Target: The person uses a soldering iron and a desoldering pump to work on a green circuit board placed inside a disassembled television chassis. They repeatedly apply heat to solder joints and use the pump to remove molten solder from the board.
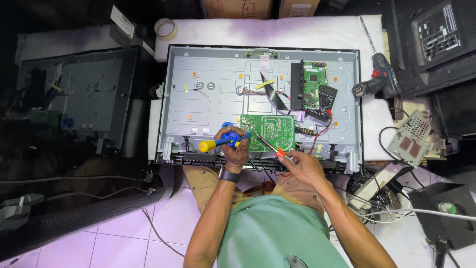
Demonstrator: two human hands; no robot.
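My left hand [233, 151] clenched around a blue-and-yellow desoldering pump [223, 139], my right hand [303, 166] gripping an orange-handled soldering iron [270, 147], tip on the green power board [267, 132], inside the opened television's metal back panel [213, 84], cordless drill [377, 79] well apart at right

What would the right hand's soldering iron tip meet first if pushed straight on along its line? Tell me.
The right hand holds the soldering iron pointing up-left. Its tip would likely meet the green circuit board first; it looks almost on it already, though depth is unclear.

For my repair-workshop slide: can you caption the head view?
Left hand holds a blue-and-yellow desoldering pump, right hand a soldering iron, over a green circuit board.
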